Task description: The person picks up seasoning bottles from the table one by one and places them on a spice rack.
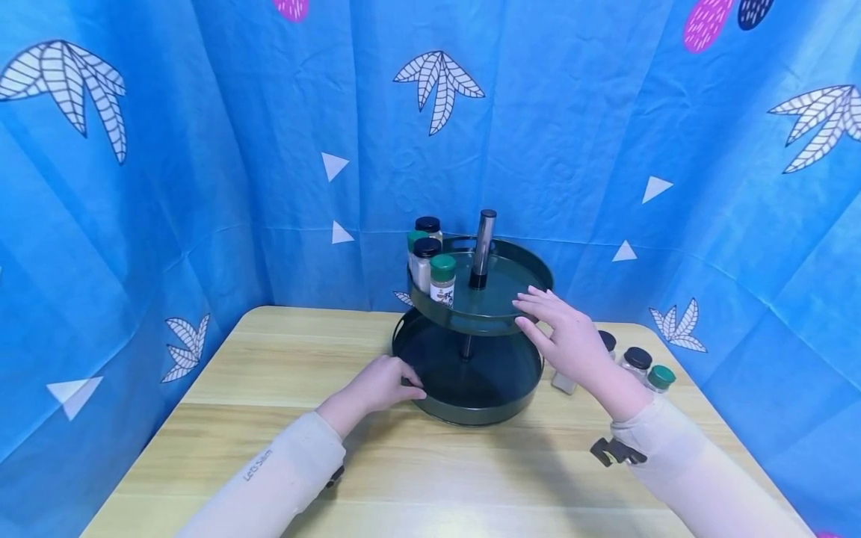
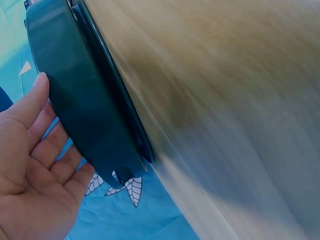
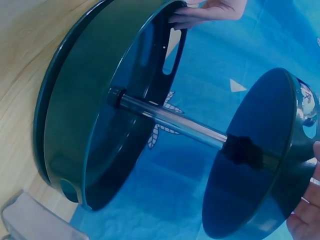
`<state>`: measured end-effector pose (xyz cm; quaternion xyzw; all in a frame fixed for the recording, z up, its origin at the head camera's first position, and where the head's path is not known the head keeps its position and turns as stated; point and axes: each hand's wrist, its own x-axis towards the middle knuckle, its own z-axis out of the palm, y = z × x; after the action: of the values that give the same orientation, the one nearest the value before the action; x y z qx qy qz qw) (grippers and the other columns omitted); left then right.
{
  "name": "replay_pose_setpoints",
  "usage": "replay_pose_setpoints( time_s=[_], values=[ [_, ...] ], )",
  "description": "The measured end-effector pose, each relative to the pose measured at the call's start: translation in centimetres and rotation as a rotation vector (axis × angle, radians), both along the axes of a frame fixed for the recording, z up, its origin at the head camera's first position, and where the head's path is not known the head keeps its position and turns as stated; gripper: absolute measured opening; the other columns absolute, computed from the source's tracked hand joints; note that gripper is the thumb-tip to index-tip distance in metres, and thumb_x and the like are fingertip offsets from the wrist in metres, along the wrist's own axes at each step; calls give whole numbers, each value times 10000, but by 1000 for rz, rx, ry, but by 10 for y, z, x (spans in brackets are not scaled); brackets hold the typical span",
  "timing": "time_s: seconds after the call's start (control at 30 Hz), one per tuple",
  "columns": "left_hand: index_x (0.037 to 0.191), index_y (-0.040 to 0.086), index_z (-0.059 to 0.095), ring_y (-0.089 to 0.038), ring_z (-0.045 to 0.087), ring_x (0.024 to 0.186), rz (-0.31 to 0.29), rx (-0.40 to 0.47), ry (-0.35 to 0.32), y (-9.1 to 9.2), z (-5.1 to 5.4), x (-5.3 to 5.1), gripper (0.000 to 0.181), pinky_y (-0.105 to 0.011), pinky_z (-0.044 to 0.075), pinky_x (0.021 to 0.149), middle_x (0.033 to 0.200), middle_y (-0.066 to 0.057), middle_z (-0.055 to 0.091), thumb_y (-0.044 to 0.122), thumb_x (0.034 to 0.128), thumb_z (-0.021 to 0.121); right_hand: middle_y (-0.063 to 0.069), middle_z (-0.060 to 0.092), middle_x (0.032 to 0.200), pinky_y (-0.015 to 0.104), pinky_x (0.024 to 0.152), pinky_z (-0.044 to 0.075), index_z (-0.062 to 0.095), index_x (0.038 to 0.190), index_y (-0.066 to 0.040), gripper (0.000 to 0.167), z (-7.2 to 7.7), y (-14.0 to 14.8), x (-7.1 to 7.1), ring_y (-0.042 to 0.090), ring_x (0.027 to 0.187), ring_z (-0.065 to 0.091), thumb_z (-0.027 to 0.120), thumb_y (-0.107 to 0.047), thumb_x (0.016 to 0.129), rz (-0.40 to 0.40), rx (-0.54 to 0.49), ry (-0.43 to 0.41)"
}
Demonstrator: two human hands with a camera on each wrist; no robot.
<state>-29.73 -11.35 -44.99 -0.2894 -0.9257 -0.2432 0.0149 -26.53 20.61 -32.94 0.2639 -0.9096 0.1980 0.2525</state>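
A dark green two-tier round turntable rack stands on the table, its upper tray point(image 1: 501, 326) joined to the lower tray point(image 1: 471, 413) by a metal post point(image 1: 483, 243). My left hand point(image 1: 383, 385) holds the lower tray's left front rim, thumb outside and fingers reaching over the edge. My right hand point(image 1: 561, 332) is at the upper tray's right rim with fingers extended; contact is hard to tell. Several spice jars crowd the upper tray's left side, including a green-lidded jar point(image 1: 442, 280) and a black-lidded jar point(image 1: 424, 261). No jars show in the lower tray.
Right of the rack, partly behind my right forearm, stand a black-lidded jar point(image 1: 636, 360), a green-lidded jar point(image 1: 661, 378) and another black-lidded one point(image 1: 608, 341). A blue patterned curtain point(image 1: 296, 194) surrounds the wooden table point(image 1: 282, 359) at the back and sides.
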Motion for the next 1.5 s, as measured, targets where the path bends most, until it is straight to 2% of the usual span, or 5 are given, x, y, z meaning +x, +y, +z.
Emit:
replay_pose_setpoints(
  time_s=[0.27,0.5,1.07,1.5],
  values=[
    [881,176,812,-119,689,860,-6,5,16,0,0,-1,112,-319,559,809,865,69,750,287,869,795,142,597,1390,580,1064,400,653,1328,-84,407,1,5,5,371,1366,467,709,-219,948,-15,-17,-18],
    [881,169,812,-125,687,862,14,6,-6,3,2,1,112,-322,560,815,864,73,748,279,867,798,140,607,1377,588,1050,408,664,1310,-74,391,0,12,13,381,1342,491,718,-183,938,-12,-45,10],
    [882,169,809,-144,685,887,20,20,-24,1,3,3,112,-342,554,835,888,50,751,279,870,794,124,588,1405,606,1048,405,669,1308,-89,375,-1,24,29,338,1375,465,694,-225,959,-27,-65,-26],
    [874,161,811,-150,686,886,24,9,-9,3,4,4,107,-341,552,836,877,55,746,267,867,797,127,602,1387,618,1031,419,663,1321,-103,395,-13,37,37,347,1345,498,672,-292,974,-46,-47,-42]
  ],
)
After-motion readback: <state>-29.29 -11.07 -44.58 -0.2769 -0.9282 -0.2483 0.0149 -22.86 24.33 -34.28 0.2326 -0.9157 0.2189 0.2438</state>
